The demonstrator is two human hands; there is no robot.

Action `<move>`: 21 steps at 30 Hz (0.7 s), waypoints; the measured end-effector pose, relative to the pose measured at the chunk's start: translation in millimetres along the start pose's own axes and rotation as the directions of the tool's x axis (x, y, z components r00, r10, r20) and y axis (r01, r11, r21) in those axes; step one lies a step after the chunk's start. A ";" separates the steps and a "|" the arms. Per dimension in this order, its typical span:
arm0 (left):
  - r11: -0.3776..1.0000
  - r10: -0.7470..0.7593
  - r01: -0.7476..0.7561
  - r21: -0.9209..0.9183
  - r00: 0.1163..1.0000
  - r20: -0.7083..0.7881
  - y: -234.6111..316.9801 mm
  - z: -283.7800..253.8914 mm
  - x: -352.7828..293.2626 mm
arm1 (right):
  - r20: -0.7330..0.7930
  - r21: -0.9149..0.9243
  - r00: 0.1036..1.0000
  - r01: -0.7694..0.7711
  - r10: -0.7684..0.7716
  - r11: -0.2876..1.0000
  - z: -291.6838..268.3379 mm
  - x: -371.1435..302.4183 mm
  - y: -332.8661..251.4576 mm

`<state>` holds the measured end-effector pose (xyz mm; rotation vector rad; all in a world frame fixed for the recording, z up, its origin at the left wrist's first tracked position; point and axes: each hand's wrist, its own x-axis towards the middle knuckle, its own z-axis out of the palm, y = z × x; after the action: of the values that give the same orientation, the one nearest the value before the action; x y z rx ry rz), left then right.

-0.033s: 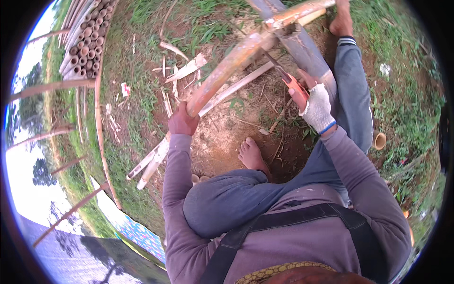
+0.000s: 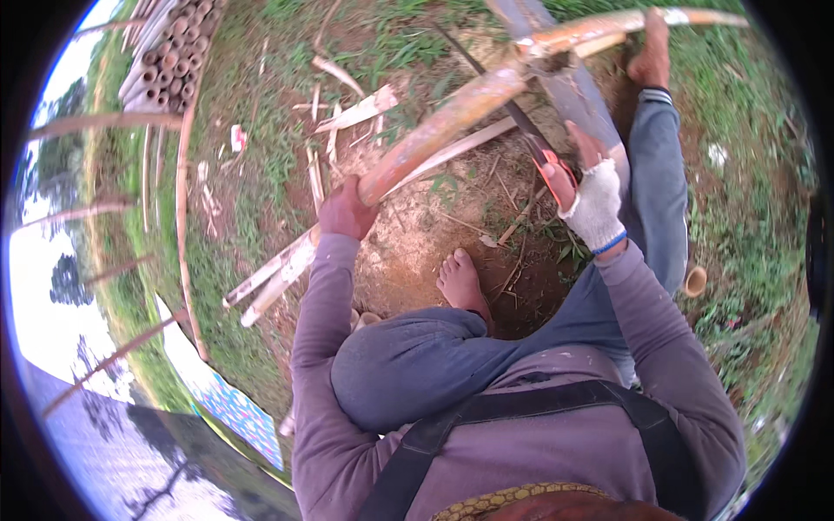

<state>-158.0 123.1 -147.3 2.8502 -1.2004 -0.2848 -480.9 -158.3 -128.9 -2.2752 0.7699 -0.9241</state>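
Observation:
My left hand (image 2: 347, 209) is wrapped round the near end of a long orange-brown bamboo pole (image 2: 443, 127). The pole slants up to the right and lies across a thick grey bamboo trunk (image 2: 580, 102). In my right hand (image 2: 596, 201), which wears a white fingerless glove, is a hand saw (image 2: 550, 165) with an orange and black handle; thumb on the grip, forefinger stretched out. Its dark blade shows on both sides of the pole; where they cross, I cannot tell whether it is in a cut or underneath. My bare right foot (image 2: 647, 62) presses on the pole's far part.
Split bamboo strips (image 2: 276, 280) and pale offcuts (image 2: 360, 111) lie on the sawdust-strewn ground by my left arm. A stack of bamboo tubes (image 2: 174, 65) fills the far left, beside a pole frame (image 2: 182, 208). A short bamboo ring (image 2: 695, 281) sits right of my leg.
My right hand has pushed the saw slightly forward, and more blade shows beyond the pole. The whole view has shifted a little. My left hand keeps its hold.

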 end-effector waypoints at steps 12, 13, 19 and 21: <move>0.995 0.088 -0.083 -0.063 0.993 0.082 22.0 -6.7 -151.2 | 0.708 -0.026 0.656 0.397 -0.263 0.918 29.2 20.1 -17.9; 0.996 0.078 -0.074 -0.057 0.995 0.060 17.7 -11.6 -164.3 | 0.722 0.013 0.629 0.402 -0.287 0.916 39.2 20.1 -19.7; 0.985 -0.171 0.171 -0.018 0.985 0.002 -45.2 -30.4 -275.9 | 0.653 0.295 0.499 0.524 -0.569 0.799 90.6 -24.3 -111.6; 0.962 -0.272 0.273 -0.002 0.959 0.074 -81.5 -19.6 -317.4 | 0.638 0.321 0.398 0.640 -0.659 0.698 119.0 -45.5 -140.6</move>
<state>-314.2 405.6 -87.5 3.0163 -0.8066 -0.4071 -377.9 1.0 -125.5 -2.6281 -0.5596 -0.1978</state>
